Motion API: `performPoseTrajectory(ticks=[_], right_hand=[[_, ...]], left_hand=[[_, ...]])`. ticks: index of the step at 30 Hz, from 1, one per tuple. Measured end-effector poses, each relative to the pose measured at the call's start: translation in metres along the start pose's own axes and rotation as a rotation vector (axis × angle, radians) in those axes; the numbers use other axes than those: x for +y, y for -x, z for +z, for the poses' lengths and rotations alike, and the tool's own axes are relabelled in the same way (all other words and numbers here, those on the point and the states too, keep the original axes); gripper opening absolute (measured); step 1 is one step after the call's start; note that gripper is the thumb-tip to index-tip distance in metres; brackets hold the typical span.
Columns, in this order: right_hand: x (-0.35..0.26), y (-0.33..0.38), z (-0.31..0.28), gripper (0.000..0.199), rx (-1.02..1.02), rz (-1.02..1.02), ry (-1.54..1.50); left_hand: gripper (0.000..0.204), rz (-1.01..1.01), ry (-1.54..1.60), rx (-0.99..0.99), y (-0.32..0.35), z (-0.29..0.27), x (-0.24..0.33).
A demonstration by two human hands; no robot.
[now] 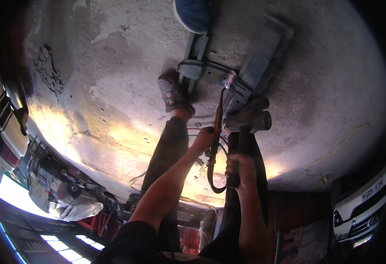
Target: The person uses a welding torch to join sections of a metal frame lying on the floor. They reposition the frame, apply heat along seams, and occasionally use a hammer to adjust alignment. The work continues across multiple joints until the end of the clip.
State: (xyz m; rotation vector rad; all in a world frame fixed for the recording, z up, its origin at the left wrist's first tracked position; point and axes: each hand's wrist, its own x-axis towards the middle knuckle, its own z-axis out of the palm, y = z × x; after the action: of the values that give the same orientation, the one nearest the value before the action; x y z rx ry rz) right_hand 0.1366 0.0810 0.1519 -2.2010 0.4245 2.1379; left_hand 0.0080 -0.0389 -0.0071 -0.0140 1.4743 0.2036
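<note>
the fingers of my left hand (205, 140) are clamped round the body of a torch (218, 116), its thin nozzle pointing away from me at a curved metal bar (202, 70). i hold the torch well back from the tip, probably because that leaves bare skin clear of the heat. the nozzle ends just beside a pinkish glowing spot (231, 79) on the bar; aiming so narrowly seems meant to put the heat in one place.

the bar lies ahead of my feet, low over the concrete floor (113, 79), crossing a pair of metal rails (196, 46) on its left and meeting a broad metal plate (263, 61) on its right. those pieces likely help to steady it. my left shoe (171, 94) stands just beside the rails, and a co-worker's blue shoe (195, 15) is over their far end; whether it presses down, i cannot tell.

the fingers of my right hand (245, 165) are wrapped round the handle of a hammer (260, 121), far down from the head. the head points away from me, in front of my right foot, perhaps so its weight stays off the hot spot. whether it rests on anything is hidden. the torch's hose (211, 180) loops down between my hands, slack enough, i'd judge, not to tug.
</note>
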Motion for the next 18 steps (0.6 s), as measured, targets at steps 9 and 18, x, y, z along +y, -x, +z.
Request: performPoseTrajectory(ticks=[9,18], right_hand=[[-0.0003,-0.0015,-0.0036,0.009,-0.004,-0.011,-0.003],[-0.0013,-0.0024,-0.0033,0.010,0.017,0.001,-0.011]], left_hand=[[0.036,0.007,0.014,-0.017,0.0002,0.0005,0.0024],[0.043,-0.021,0.027,-0.008,0.0014,0.0024,0.0026]])
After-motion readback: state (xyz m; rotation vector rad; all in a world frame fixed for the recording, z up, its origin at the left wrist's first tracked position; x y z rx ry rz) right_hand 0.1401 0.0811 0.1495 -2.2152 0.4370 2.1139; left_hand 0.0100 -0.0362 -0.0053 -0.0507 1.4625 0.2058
